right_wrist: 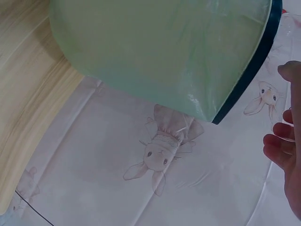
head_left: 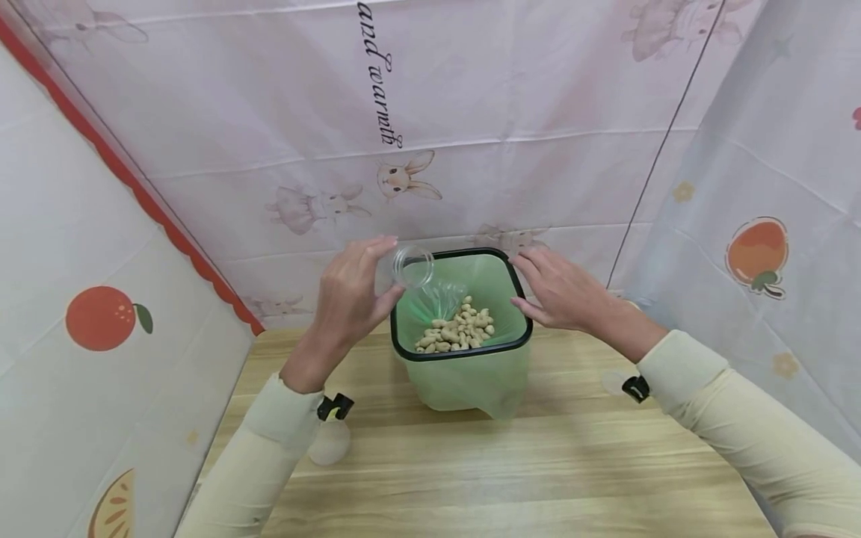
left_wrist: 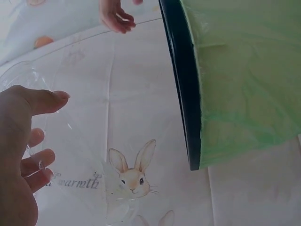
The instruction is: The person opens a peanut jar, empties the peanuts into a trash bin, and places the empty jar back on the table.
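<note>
A clear plastic jar (head_left: pixel 413 267) is in my left hand (head_left: pixel 351 290), held at the back left of a trash bin with its round mouth toward the bin. In the left wrist view, the thumb and fingers curl round the see-through jar. A green bag (head_left: pixel 464 385) lines the bin and hangs over its outside, under a black rim (head_left: pixel 464 355). Inside lie several unshelled peanuts (head_left: pixel 460 330) and some crumpled clear plastic film (head_left: pixel 440 299). My right hand (head_left: pixel 561 291) is beside the bin's right rim, fingers extended and holding nothing.
The bin stands near the back edge of a wood-grain table (head_left: pixel 484 471). Printed cloth walls (head_left: pixel 457 97) close in the back, left and right sides. A pale round object (head_left: pixel 329 444) shows beneath the left wrist's black clip.
</note>
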Available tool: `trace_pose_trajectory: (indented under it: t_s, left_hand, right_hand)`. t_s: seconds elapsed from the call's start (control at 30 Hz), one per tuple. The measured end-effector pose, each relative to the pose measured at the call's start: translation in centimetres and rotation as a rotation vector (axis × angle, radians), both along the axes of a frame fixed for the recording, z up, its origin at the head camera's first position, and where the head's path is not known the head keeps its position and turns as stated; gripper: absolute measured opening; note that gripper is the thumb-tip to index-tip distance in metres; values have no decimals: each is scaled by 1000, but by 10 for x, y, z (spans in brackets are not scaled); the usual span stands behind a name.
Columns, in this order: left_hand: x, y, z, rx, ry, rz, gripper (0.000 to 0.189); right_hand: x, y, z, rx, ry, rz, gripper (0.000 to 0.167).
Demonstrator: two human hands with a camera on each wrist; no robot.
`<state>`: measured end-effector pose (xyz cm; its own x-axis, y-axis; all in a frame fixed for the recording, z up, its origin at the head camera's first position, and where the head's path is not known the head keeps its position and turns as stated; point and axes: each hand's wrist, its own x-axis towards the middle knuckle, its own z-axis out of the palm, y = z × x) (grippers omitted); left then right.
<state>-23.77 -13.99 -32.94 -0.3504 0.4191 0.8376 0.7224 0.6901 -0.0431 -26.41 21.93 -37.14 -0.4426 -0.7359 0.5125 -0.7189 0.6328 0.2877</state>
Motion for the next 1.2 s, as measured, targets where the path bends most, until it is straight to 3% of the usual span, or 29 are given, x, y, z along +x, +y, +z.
trace_pose_trajectory:
  t_s: [0.63,0.83,1.03,1.2]
  left_hand:
    - [-2,16,6,114,-95,-227,65]
    - [-1,24,5,175,-174,-266,67]
    - [0,34,4,248,-248,-344,65]
    - [1,41,1,314,-292,-356,66]
  right_hand:
    - [8,-11,16,-76,14,62,84]
    - [10,-16,20,-91,41,89,84]
    - [12,-23,24,-113,71,117,85]
    - [13,-30,28,-129,80,132,87]
